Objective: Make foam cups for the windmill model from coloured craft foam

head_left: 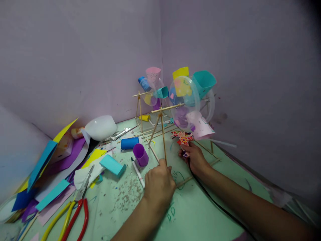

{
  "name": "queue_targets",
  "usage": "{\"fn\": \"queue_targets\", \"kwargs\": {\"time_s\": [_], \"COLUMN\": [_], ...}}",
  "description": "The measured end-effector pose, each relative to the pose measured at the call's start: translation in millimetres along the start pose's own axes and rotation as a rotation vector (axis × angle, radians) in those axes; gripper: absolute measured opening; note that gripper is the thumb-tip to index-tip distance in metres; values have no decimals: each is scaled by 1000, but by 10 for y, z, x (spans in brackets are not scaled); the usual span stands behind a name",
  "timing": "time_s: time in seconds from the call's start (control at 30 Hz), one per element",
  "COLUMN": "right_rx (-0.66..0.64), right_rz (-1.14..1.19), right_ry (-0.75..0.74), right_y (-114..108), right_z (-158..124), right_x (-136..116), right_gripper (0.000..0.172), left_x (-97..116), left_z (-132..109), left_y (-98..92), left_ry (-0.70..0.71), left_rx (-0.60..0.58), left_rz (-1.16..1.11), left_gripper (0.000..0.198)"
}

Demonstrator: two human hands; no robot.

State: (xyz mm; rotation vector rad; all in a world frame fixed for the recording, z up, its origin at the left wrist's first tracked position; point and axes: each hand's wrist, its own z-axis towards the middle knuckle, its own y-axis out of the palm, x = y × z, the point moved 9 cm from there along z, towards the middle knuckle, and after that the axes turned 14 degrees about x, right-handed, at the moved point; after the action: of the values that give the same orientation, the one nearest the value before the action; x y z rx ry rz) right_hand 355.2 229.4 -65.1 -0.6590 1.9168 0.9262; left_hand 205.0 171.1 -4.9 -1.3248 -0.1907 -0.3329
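Observation:
My left hand (159,183) is closed around the near corner of a wooden stick frame (163,140). Two of its sticks lean together into a peak that carries a horizontal stick axle. On that axle stands a model wheel (198,100) of clear plastic rings with yellow, teal, pink and purple paper cups. In my right hand (197,158) is a flower-patterned hot glue gun (184,138) with a black cord (210,195). The gun points left, below the wheel and beside the frame; whether its nozzle touches anything, I cannot tell.
Behind stands a smaller similar wheel (153,88). Left of my hands lie a purple paper tube (140,155), a blue tube (129,143), a marker (137,172), a folded teal paper piece (112,165), scissors (82,190), a white bottle (101,128) and coloured paper scraps. Walls close off the back.

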Motion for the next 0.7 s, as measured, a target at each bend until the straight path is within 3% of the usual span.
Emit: {"fn": "queue_targets", "kwargs": {"time_s": [0.3,0.43,0.6,0.7], "right_rx": [-52,-105,-211,-253], "right_rz": [-130,-260,-444,-500], "right_ry": [40,124,186,117], "right_y": [87,182,217,164], "right_z": [92,184,233,196], "right_x": [54,80,-39,-189], "right_gripper": [9,27,32,23], "left_x": [-10,-12,-52,-123], "left_z": [187,170,-42,-314], "left_y": [71,52,-193,-467], "left_ry": [-10,-3,65,185], "left_rx": [37,58,123,288], "left_rz": [-91,-135,-192,-261], "left_gripper": [17,19,28,23]}}
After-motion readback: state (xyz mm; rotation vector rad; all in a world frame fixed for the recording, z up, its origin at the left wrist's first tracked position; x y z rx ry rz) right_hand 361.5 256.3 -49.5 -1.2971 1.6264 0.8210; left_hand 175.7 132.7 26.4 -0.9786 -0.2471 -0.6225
